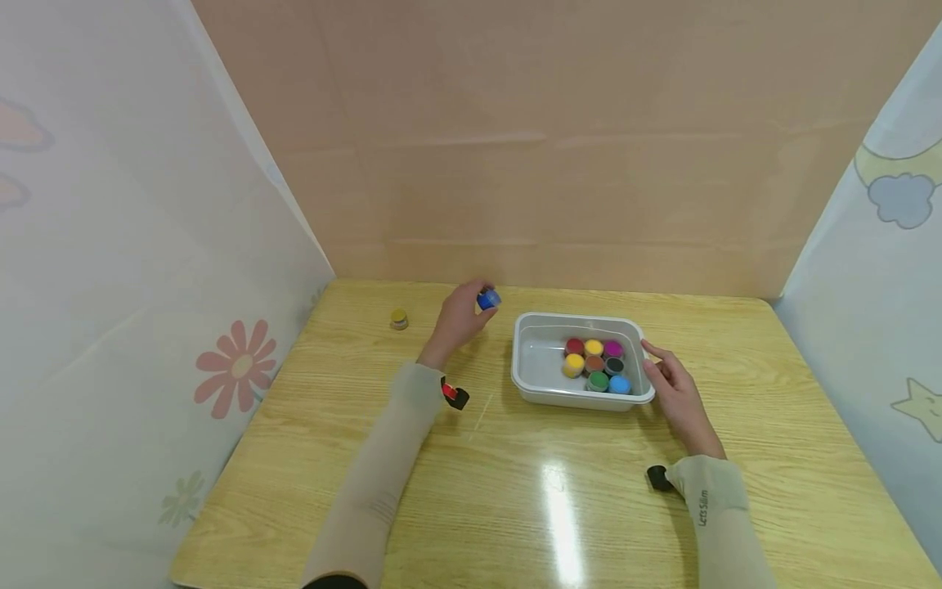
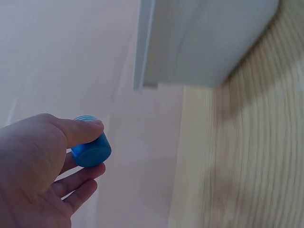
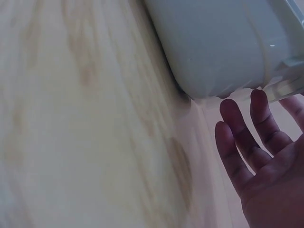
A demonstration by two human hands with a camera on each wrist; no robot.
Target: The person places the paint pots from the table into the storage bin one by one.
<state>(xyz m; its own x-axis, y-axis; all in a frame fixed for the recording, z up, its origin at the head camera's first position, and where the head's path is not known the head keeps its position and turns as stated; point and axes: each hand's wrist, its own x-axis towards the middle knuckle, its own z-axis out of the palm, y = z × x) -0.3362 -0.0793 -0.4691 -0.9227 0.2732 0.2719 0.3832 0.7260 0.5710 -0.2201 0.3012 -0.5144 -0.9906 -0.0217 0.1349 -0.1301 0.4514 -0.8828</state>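
Observation:
My left hand [image 1: 459,315] pinches a small blue paint pot [image 1: 489,299] between thumb and fingers, held above the back of the table to the left of a white plastic tub. In the left wrist view the blue pot [image 2: 92,153] is tilted, its ridged end toward the top. My right hand [image 1: 675,394] is at the right end of the tub [image 1: 540,395], fingers extended along its rim. Seen from the right wrist, the fingertips [image 3: 259,97] meet the tub's end wall. Inside the tub, several small pots [image 1: 594,365] with coloured tops cluster toward the right.
A yellow-topped pot [image 1: 399,319] stands alone on the wooden table [image 1: 309,450], left of my left hand. Brown paper [image 1: 559,147] forms the back wall. Patterned white sheets [image 1: 110,245] border both sides of the table.

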